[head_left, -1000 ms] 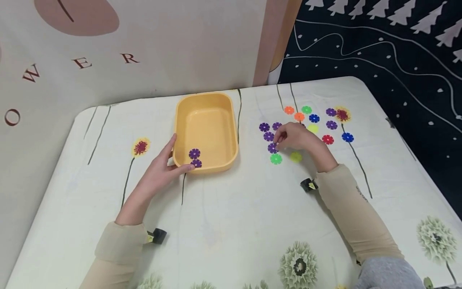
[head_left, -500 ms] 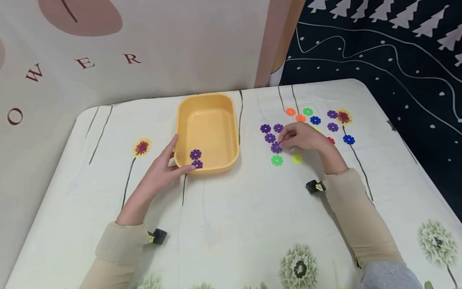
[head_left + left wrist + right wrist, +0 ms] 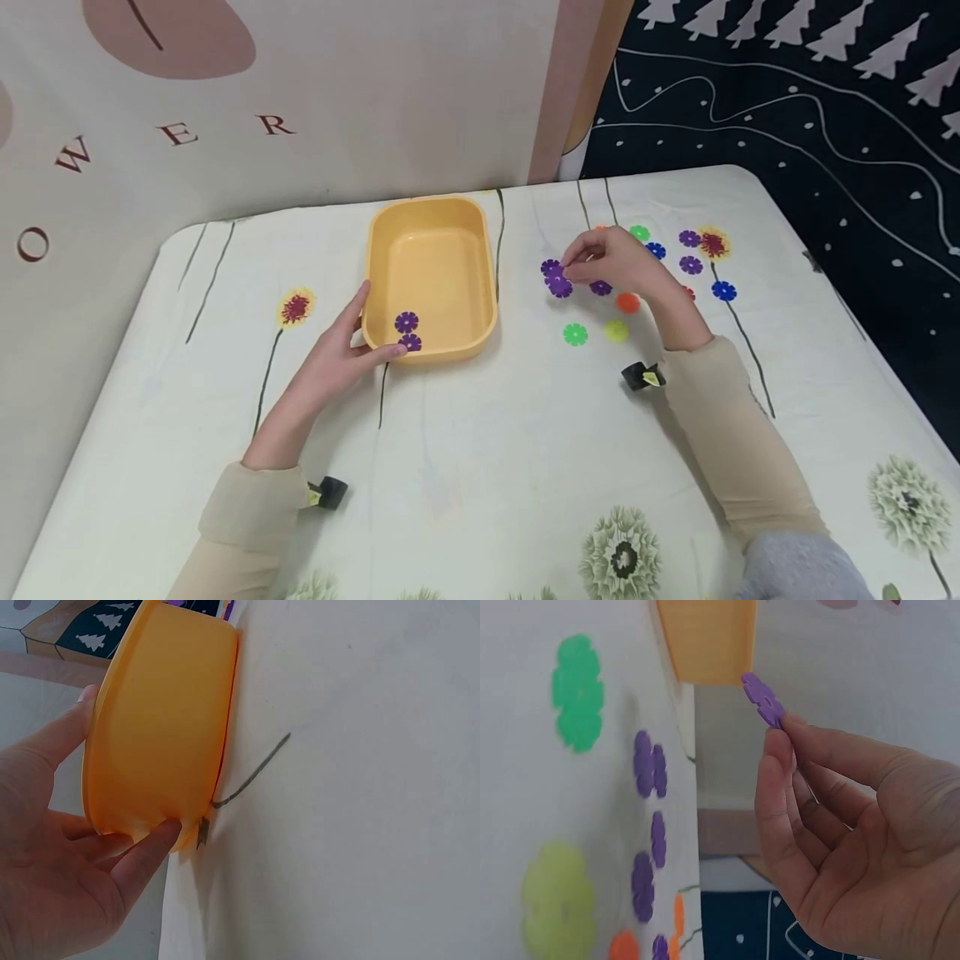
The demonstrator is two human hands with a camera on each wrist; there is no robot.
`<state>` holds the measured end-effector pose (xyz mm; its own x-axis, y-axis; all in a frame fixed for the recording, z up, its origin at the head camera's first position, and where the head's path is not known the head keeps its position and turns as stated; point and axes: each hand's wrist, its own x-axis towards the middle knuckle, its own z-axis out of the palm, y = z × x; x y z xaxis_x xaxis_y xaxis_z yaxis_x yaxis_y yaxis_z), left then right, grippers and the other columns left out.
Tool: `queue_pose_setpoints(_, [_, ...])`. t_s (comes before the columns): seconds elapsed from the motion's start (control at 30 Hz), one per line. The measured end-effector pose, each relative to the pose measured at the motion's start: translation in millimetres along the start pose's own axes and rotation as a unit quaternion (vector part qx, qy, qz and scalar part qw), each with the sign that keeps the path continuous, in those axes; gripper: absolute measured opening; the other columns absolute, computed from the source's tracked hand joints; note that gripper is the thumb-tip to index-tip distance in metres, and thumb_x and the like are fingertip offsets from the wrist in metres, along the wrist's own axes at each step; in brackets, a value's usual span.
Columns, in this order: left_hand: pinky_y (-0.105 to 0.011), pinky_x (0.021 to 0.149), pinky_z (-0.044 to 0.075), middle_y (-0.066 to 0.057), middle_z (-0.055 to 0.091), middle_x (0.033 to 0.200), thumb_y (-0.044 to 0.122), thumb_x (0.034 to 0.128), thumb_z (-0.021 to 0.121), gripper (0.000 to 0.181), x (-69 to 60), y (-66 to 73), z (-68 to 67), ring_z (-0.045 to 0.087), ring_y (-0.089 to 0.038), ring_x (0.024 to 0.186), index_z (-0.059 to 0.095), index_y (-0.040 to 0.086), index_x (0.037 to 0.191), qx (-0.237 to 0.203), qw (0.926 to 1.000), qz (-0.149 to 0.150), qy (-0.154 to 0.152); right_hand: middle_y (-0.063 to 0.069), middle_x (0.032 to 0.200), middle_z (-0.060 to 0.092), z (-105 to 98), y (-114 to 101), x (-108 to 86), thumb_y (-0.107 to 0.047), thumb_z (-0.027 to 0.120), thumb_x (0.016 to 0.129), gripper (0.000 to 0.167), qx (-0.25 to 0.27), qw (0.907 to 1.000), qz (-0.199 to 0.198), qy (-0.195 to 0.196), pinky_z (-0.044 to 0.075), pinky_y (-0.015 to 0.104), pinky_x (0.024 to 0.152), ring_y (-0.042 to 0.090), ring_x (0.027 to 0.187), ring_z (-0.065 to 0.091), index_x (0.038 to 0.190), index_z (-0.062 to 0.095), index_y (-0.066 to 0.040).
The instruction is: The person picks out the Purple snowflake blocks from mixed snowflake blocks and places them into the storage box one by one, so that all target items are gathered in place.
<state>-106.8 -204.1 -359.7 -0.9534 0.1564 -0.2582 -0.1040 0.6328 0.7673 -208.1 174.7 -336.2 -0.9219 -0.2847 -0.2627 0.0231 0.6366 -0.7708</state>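
My left hand grips the near left corner of a yellow rectangular tub, thumb over the rim. The left wrist view shows its fingers against the tub's outer wall. Two purple flower-shaped plastic discs lie inside, near that corner. Between thumb and fingertips my right hand pinches another purple notched disc, raised off the cloth. In the head view this disc overlaps a purple disc lying below. One more purple disc lies beneath the right hand, which hides some pieces.
Around the right hand lie a green disc, a yellow-green disc and an orange one. Further right are blue discs, purple discs and a mostly hidden red one. A flower-printed cloth covers the table; a wall stands behind.
My right hand has lifted the pinched purple disc off the cloth and moved it up and slightly left. My left hand stays at the tub.
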Motion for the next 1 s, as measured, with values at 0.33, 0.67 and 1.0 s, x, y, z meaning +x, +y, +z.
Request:
queue_pose_setpoints(0.33, [-0.052, 0.114, 0.043, -0.005, 0.005, 0.170, 0.033, 0.0908, 0.074, 0.105, -0.5, -0.6, 0.1, 0.024, -0.038, 0.152, -0.003, 0.025, 0.161, -0.008, 1.0000, 0.005, 0.002, 0.011, 0.104, 0.070, 21, -38, 13.6, -0.015, 0.069, 0.095, 0.016, 0.030, 0.9984, -0.043, 0.021, 0.060, 0.020, 0.080, 0.020, 0.091, 0.067, 0.108, 0.070, -0.006])
queue_pose_setpoints(0.67, [-0.050, 0.114, 0.043, -0.007, 0.007, 0.170, 0.040, 0.0885, 0.075, 0.107, 0.7, -2.7, 0.2, 0.031, -0.040, 0.149, -0.003, 0.027, 0.161, -0.015, 0.9999, -0.002, -0.001, 0.013, 0.104, 0.071, 58, -75, 29.3, -0.009, 0.070, 0.093, 0.011, 0.082, 0.9938, -0.075, 0.000, 0.062, 0.027, 0.083, 0.020, 0.090, 0.068, 0.103, 0.070, -0.003])
queue_pose_setpoints(1.0, [-0.050, 0.115, 0.043, -0.009, 0.012, 0.169, 0.042, 0.0878, 0.075, 0.108, 0.9, -3.3, -0.3, 0.038, -0.041, 0.145, -0.004, 0.031, 0.161, -0.024, 0.9996, -0.012, -0.006, 0.012, 0.095, 0.071, 100, -101, 45.2, -0.007, 0.072, 0.091, 0.008, 0.078, 0.9897, -0.119, -0.015, 0.063, 0.036, 0.080, 0.018, 0.079, 0.066, 0.097, 0.071, -0.002])
